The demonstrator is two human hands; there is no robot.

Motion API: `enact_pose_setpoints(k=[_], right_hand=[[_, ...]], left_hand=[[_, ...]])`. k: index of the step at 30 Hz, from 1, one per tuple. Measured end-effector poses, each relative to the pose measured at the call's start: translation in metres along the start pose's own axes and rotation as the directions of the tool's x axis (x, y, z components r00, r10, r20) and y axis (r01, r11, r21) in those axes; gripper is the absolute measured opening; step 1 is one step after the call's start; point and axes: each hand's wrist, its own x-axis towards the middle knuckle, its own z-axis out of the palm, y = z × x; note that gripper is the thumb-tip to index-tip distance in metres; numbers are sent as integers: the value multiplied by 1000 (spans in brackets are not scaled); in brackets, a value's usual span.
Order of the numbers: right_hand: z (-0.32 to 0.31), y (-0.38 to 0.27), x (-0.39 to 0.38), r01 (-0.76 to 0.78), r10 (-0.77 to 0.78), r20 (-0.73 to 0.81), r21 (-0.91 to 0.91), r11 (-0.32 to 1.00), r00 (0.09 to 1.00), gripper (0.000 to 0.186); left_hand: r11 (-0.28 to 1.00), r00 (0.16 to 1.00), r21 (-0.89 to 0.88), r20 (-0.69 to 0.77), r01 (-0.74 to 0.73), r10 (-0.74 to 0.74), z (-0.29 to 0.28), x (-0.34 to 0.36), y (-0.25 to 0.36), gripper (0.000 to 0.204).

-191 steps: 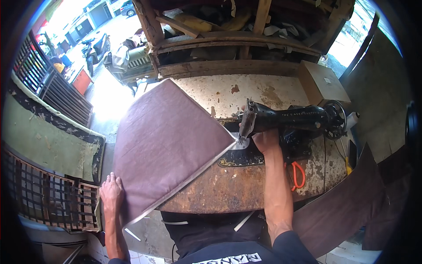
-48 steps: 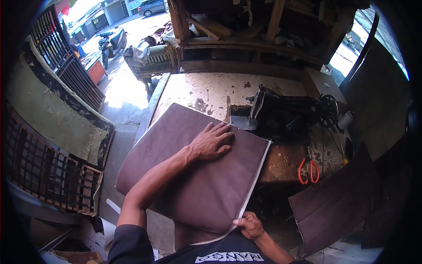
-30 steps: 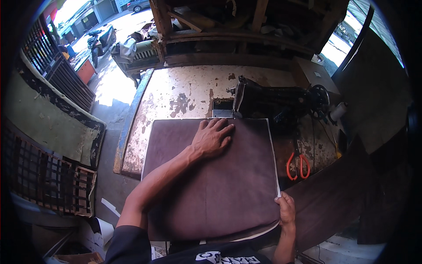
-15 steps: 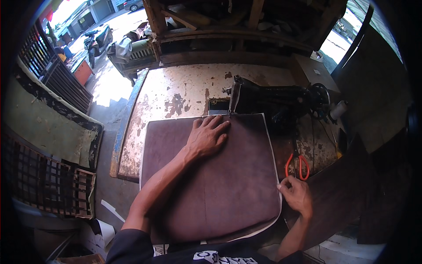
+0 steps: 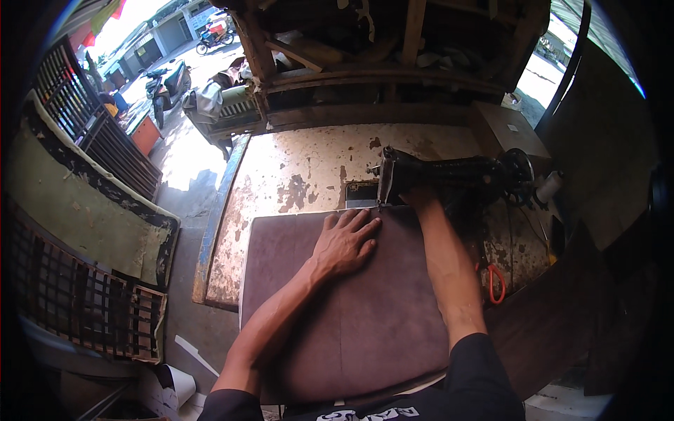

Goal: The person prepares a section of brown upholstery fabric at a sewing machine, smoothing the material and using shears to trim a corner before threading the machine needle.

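A square dark brown padded panel (image 5: 365, 330) with pale edging lies in front of an old black sewing machine (image 5: 463, 168), its far edge at the needle. My left hand (image 5: 344, 245) rests palm down on the panel just below the needle, fingers spread and stretched out. My right hand (image 5: 420, 198) reaches beneath the machine's arm at the panel's far right; its fingers are hidden. Orange-handled scissors (image 5: 497, 284) lie right of the panel, partly behind my right forearm. A white thread spool (image 5: 547, 186) stands beside the handwheel.
The worn worktable (image 5: 281, 168) backs onto a wooden frame shelf (image 5: 386, 74) with a cardboard box (image 5: 509, 137) at its right. Slatted frames (image 5: 84, 309) lean on the left, brown sheets (image 5: 540, 330) hang on the right. Motorbikes (image 5: 167, 88) stand outside.
The panel has turned from diagonal to square against the machine. My right hand has moved from the panel's lower right edge up under the machine's arm. My left hand stays spread on the panel.
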Motion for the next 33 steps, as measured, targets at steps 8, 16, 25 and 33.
enact_pose_setpoints(k=[8, 16, 25, 33], right_hand=[[-35, -80, 4, -596, 493, 424, 758, 266, 760, 36], [-242, -136, -64, -422, 433, 160, 661, 621, 887, 26], [-331, 100, -11, -589, 481, -510, -62, 806, 713, 51], [-318, 118, -60, -794, 785, 121, 71, 604, 608, 70]], left_hand=[[997, 996, 18, 36, 75, -76, -1, -10, -8, 57], [993, 997, -97, -8, 70, -71, 0, 9, -3, 57], [981, 979, 78, -120, 176, -166, 21, 47, -19, 54], [977, 991, 175, -80, 120, -108, 9, 49, -13, 50]])
